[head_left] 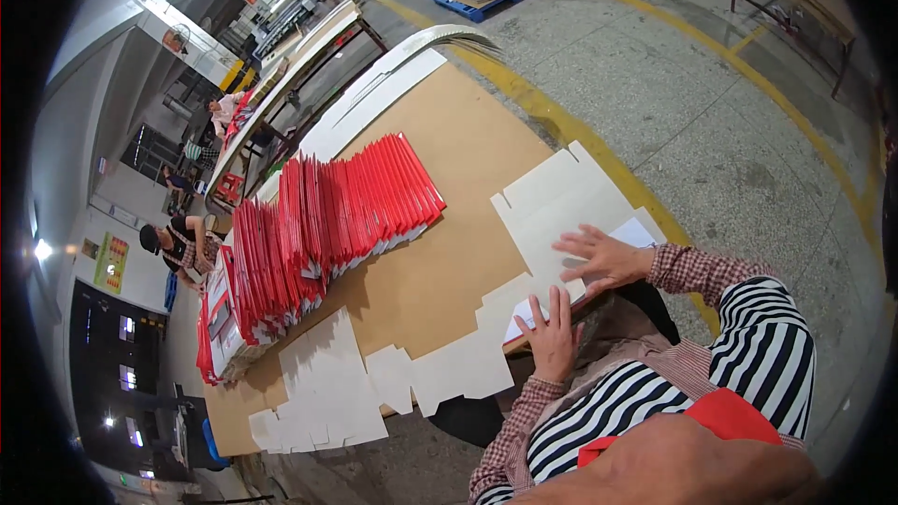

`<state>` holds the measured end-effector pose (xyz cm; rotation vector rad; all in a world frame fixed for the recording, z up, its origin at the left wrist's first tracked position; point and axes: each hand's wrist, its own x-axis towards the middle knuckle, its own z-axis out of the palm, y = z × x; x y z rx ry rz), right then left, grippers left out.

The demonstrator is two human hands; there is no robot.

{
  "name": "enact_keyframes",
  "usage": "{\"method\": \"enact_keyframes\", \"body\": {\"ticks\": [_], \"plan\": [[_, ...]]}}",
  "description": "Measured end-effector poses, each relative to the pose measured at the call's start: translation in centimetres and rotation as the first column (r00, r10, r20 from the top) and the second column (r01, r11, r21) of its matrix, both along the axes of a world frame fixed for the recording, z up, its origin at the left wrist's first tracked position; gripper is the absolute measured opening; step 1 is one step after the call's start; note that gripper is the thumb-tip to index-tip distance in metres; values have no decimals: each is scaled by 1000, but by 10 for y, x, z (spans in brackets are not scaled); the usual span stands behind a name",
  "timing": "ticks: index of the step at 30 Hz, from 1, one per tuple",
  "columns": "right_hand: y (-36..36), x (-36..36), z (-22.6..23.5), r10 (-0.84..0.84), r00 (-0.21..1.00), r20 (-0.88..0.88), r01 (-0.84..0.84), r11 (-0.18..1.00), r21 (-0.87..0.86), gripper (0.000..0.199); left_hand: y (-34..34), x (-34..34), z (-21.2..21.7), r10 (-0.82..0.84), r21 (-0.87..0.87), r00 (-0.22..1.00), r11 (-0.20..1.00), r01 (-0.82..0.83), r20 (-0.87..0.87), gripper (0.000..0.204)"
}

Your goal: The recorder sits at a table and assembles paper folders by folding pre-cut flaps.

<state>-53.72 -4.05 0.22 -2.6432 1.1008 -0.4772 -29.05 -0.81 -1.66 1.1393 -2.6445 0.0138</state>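
A flat white carton blank (561, 201) is lying at the counter's (440, 262) near edge, its long axis running from 7 to 1 o'clock. The left hand (552, 332) and right hand (603, 257) are pressing on it, fingers spread flat. Red cartons (327, 224) are lying fanned at 9 o'clock, more white blanks (327, 383) at 7.
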Motion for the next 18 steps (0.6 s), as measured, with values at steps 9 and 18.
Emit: {"method": "enact_keyframes", "body": {"ticks": [9,18], "plan": [[59,-22,-20,-590,-143,795,562,613,556,52,-4,-21,25,-65,270,996,962,48,54,105],[1,58,30,-150,985,-90,151,989,5,80,24,0,15,119,254,983,964,-81,-141,93]]}}
